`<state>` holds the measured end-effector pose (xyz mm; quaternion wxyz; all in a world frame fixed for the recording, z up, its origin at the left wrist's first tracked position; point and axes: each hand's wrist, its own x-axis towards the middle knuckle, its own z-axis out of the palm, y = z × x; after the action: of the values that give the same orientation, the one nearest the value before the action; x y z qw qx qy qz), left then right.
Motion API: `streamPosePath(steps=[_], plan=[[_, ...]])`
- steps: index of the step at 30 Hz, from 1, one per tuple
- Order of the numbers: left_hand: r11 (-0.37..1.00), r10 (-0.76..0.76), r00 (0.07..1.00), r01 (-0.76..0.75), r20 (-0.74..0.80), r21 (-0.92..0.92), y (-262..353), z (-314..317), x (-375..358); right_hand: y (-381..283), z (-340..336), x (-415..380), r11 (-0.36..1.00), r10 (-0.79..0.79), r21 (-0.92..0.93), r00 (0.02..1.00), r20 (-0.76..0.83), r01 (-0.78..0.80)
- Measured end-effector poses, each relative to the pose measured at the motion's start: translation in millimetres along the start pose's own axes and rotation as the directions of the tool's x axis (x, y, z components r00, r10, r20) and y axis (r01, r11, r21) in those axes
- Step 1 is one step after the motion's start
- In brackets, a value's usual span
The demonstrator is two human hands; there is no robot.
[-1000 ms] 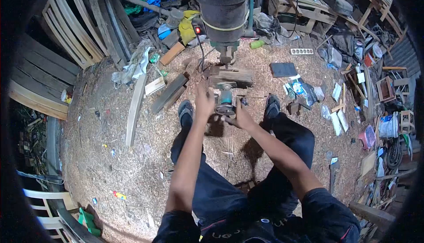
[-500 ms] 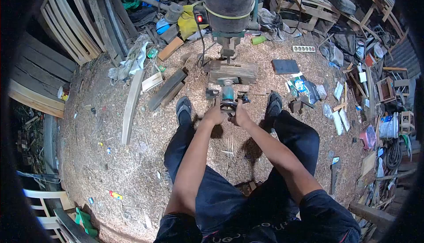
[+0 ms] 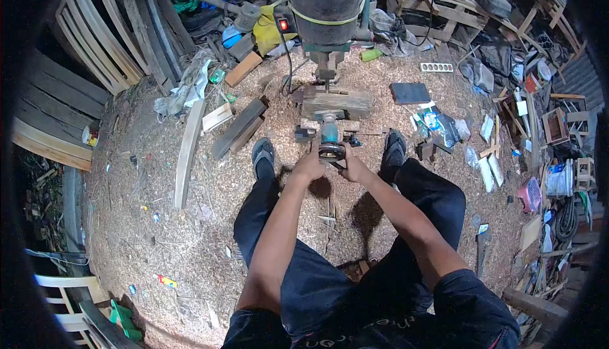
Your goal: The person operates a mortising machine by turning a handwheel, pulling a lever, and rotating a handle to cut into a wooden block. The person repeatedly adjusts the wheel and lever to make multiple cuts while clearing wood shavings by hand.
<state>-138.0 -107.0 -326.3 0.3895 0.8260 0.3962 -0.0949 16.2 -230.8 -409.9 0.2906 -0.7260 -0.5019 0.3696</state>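
A black handwheel (image 3: 332, 152) sits at the near end of a teal machine slide (image 3: 329, 133), between my feet. My left hand (image 3: 309, 164) is closed round the left side of its rim. From the right, my right hand (image 3: 354, 164) grips the opposite side, thumb up along the rim. Past the slide lies a wood block (image 3: 336, 101), rough and weathered. The bit (image 3: 327, 86) of an upright drill press (image 3: 328, 64) comes down at the block's far edge.
A dark drum-shaped housing (image 3: 327, 0) rises above the drill, beside a lit red switch (image 3: 283, 25). Timber offcuts (image 3: 240, 128) lie left of the machine, a dark board (image 3: 409, 93) to the right. Wood shavings (image 3: 158, 241) cover the floor. A power strip (image 3: 436, 67) lies at the back right.
My right hand has shifted slightly right on the handwheel, while my left hand stays on its side. The whole view has moved a little.
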Motion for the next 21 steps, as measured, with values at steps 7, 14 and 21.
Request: streamPosePath(steps=[7, 14, 21], plan=[[0.976, 0.123, 0.825, -0.202, -0.551, -0.086, 18, -42, -13, -36, -74, 21, 0.936, 0.033, -0.350, 0.983, 0.180, 0.032], [0.625, 0.225, -0.046, -0.760, -0.973, 0.180, 202, -230, -50, -270, -251, 9, 0.876, -0.349, -0.095, 0.485, -0.802, 0.473], [0.655, 0.381, -0.273, -0.594, -0.883, 0.466, 298, -311, -24, -339, -370, 94, 0.900, -0.310, -0.209, 0.223, -0.924, 0.382]])
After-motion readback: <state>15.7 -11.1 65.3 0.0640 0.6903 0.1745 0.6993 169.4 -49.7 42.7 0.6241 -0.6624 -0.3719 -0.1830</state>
